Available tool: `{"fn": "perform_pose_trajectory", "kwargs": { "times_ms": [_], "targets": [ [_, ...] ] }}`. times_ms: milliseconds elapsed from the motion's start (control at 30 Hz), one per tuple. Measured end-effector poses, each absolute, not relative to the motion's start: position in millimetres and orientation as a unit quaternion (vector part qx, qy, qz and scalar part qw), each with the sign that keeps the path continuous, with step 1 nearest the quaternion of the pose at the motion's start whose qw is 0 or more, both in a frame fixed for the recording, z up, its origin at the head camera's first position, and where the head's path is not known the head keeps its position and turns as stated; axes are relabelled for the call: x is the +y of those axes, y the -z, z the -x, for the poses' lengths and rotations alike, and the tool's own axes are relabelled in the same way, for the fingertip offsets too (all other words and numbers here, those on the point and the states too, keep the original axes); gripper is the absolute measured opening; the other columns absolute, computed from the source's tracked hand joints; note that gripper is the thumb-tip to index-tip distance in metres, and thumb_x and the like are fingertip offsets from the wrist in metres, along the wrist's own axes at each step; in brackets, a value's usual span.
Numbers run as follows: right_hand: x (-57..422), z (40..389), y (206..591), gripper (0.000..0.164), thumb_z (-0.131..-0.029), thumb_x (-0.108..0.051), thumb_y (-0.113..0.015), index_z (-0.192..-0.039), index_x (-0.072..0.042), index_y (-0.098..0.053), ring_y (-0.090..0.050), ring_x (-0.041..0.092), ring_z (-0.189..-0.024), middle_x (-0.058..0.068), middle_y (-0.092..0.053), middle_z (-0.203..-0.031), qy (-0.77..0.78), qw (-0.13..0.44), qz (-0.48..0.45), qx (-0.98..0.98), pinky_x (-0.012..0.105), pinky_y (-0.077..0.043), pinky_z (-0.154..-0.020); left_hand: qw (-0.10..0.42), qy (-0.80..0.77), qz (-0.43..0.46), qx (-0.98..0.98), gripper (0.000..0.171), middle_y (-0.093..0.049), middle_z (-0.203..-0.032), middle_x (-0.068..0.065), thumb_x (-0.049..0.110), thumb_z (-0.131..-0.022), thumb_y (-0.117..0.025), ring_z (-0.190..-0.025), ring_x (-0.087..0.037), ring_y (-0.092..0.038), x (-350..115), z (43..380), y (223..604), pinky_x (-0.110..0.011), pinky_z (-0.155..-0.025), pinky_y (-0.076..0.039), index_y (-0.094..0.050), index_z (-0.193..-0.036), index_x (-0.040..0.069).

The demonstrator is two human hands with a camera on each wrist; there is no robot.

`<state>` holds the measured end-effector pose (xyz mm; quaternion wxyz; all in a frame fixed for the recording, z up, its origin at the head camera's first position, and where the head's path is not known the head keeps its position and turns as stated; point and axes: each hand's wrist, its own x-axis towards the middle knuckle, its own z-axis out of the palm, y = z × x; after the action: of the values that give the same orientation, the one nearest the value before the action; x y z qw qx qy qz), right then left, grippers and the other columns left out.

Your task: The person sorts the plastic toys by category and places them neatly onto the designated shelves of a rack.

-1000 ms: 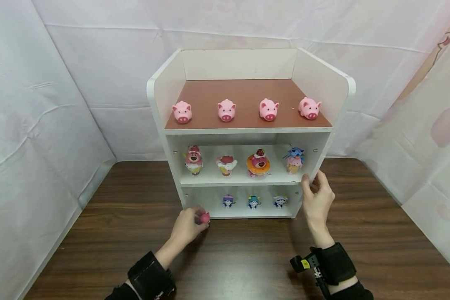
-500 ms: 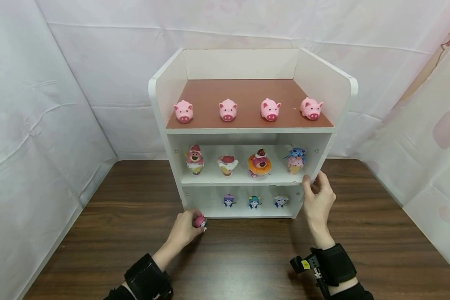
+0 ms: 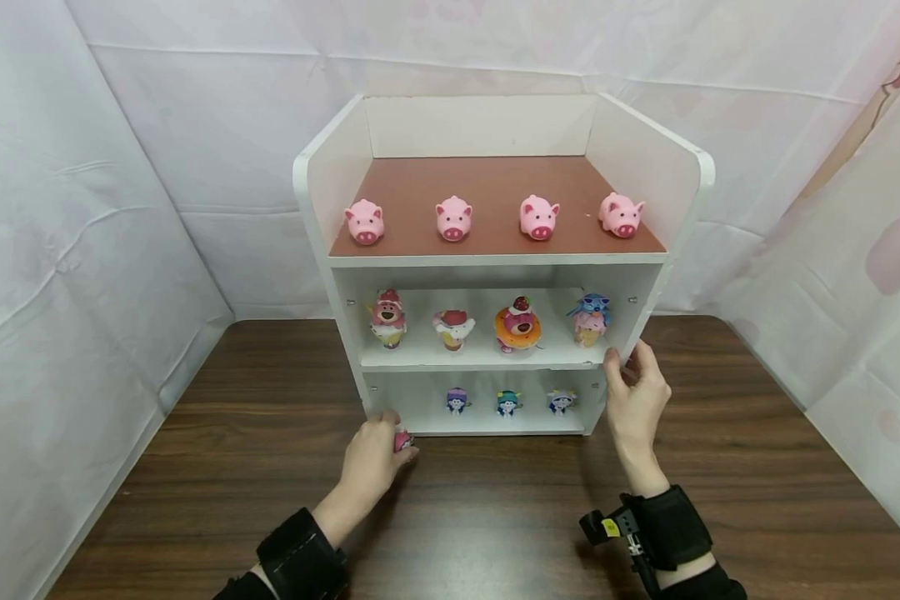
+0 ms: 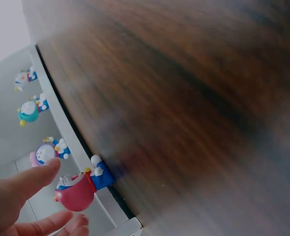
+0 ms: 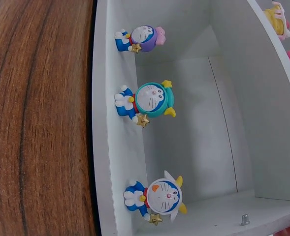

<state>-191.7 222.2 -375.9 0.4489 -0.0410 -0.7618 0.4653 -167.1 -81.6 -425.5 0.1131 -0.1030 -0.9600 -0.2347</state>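
Note:
At the left end of the bottom shelf of a white shelf unit, my left hand is around a figurine with a red-pink hood. In the left wrist view its thumb and fingers are spread to either side of the hood, and the figurine's blue body is at the shelf's front edge. My right hand grips the unit's right side panel, thumb at the front edge near the middle shelf. Farther along the bottom shelf stand a purple-hooded figurine, a teal-hooded one and a white-hooded one.
Several pink pig figurines line the brown top board. Bear and ice-cream figurines stand on the middle shelf. The unit sits on a dark wooden table, with white cloth around the back and sides.
My left hand first drew the red-hooded figurine slightly left and turned it. Since then its fingers have spread around it at the shelf edge. The right hand has stayed on the side panel.

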Motion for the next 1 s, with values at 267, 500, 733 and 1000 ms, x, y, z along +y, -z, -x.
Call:
{"fn": "perform_pose_trajectory", "kwargs": {
  "times_ms": [267,500,733,1000],
  "targets": [
    [222.3,192.0,375.8,0.025,-0.085,-0.009,-0.055,-0.107,0.003,-0.06,-0.052,-0.011,-0.075,0.018,-0.064,-0.092,-0.461,0.449,0.041,-0.764,0.008,-0.044,-0.064,0.118,0.202,0.115,-0.965,0.036,-0.052,-0.078,-0.011,0.014,-0.065,-0.079,-0.07,-0.023,-0.056,-78.9,168.5,430.1,-0.033,-0.054,-0.048,-0.057,-0.087,-0.004],
    [222.6,191.7,375.8,0.025,-0.085,-0.009,-0.055,-0.107,0.002,-0.06,-0.053,-0.009,-0.075,0.018,-0.064,-0.092,-0.463,0.45,0.038,-0.763,0.007,-0.043,-0.064,0.128,0.21,0.127,-0.961,0.023,-0.052,-0.073,-0.009,0.002,-0.066,-0.075,-0.065,-0.024,-0.056,-79.6,170.5,429.7,-0.032,-0.053,-0.048,-0.053,-0.075,0.0],
    [222.5,192.6,376.2,0.025,-0.085,-0.009,-0.055,-0.106,0.003,-0.06,-0.052,-0.011,-0.073,0.019,-0.064,-0.09,-0.463,0.451,0.039,-0.762,0.006,-0.043,-0.063,0.148,0.219,0.131,-0.956,0.015,-0.054,-0.074,-0.009,-0.004,-0.069,-0.07,-0.065,-0.023,-0.058,-77.6,175.2,425.0,-0.03,-0.054,-0.049,-0.057,-0.077,-0.002],
    [222.3,192.6,376.5,0.025,-0.084,-0.007,-0.055,-0.107,0.003,-0.059,-0.052,-0.011,-0.073,0.02,-0.064,-0.09,-0.465,0.451,0.036,-0.761,0.005,-0.042,-0.063,0.165,0.217,0.13,-0.953,0.016,-0.056,-0.08,-0.011,-0.006,-0.07,-0.067,-0.072,-0.024,-0.059,-69.5,184.5,416.3,-0.032,-0.061,-0.05,-0.061,-0.084,-0.003]
  ]
}}
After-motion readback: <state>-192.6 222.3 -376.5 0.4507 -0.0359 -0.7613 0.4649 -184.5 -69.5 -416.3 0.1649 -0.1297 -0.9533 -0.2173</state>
